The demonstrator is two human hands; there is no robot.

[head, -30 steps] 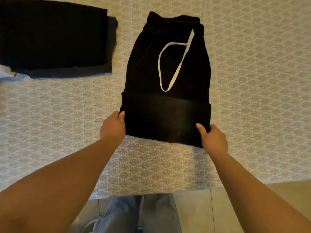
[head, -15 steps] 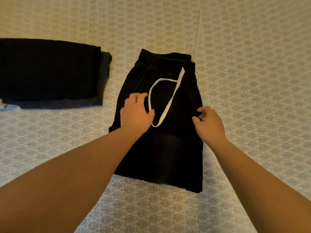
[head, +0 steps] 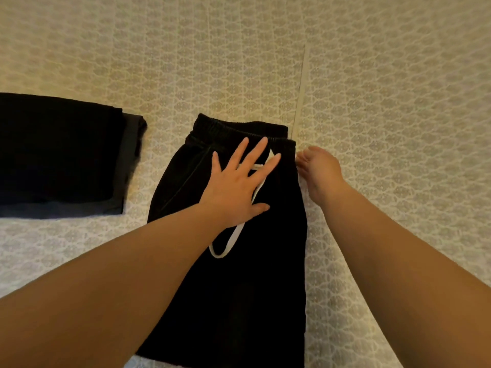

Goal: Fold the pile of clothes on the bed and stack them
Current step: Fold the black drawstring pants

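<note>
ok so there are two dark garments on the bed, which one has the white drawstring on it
The black shorts in the middle, under the flat left hand, carry the white drawstring. The folded dark stack at the left shows no cord.

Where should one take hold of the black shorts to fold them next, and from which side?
Probably at the elastic waistband, the far end of the black shorts: pinch its two corners from the far side and bring it toward the near hem. The waistband is thick and lies straight. The left hand presses flat there; the right hand is at the right corner.
</note>
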